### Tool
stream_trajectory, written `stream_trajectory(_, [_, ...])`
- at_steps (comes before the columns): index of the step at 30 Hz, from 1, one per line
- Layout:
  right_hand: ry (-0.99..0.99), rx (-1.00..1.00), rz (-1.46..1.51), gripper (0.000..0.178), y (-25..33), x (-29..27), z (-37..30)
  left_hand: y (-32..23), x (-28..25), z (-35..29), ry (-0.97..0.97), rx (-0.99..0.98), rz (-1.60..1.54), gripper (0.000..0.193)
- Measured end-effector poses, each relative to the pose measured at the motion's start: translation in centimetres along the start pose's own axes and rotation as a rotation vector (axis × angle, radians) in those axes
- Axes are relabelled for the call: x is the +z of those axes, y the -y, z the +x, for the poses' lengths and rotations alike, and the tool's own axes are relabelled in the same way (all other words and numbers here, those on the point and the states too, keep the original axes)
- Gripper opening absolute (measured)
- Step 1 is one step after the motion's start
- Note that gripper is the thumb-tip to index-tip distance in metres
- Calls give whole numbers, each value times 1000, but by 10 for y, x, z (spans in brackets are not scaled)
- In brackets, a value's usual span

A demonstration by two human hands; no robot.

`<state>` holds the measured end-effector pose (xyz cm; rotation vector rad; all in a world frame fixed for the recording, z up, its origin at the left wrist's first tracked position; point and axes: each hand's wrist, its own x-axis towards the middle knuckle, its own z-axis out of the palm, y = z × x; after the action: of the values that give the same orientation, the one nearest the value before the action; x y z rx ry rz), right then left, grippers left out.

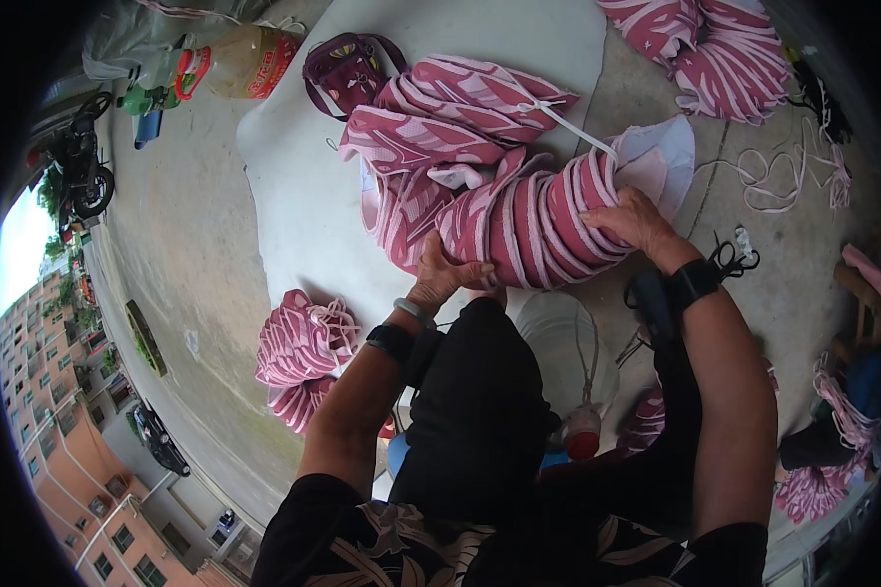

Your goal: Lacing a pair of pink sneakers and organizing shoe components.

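Note:
A long curved stack of pink patterned fabric pieces (529,230), nested one in another with pale edges, lies across a white sheet. My left hand (445,269) grips its near left part, thumb stretched along the side and fingers around the edge. At the right end my right hand (636,220) is closed on the outer pieces, beside a pale lining piece (661,161) that sticks out. Just beyond lies a second bundle of the same fabric (470,98), with a white tie (568,122) knotted round it. The undersides of the stack are hidden.
A dark red bag (347,78) and a large plastic jug (245,64) stand at the far left. More pink bundles lie at the left (308,342) and far right (729,64). Loose cord (778,181) trails over the concrete. A clear container (563,342) is by my knee.

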<state>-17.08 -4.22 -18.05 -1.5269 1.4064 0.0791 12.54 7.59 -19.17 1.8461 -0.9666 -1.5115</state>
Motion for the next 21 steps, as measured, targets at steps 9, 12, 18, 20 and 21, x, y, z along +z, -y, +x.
stream_trajectory(9, [-38, 32, 489, 43, 39, -64, -35, -147, -15, -28, 94, 108, -33, 48])
stream_trajectory(12, [14, -98, 651, 41, 78, -79, -60, -198, -40, -62, 109, 131, -65, 49])
stream_trajectory(18, [32, -284, 657, 34, 185, -117, -118, -281, -91, -143, 16, 216, -4, 38])
stream_trajectory(20, [43, -341, 631, 36, 213, -129, -140, -303, -106, -172, 29, 299, -36, 35])
stream_trajectory(21, [32, -362, 608, 36, 227, -134, -152, -313, -114, -185, -26, 302, -11, 33])
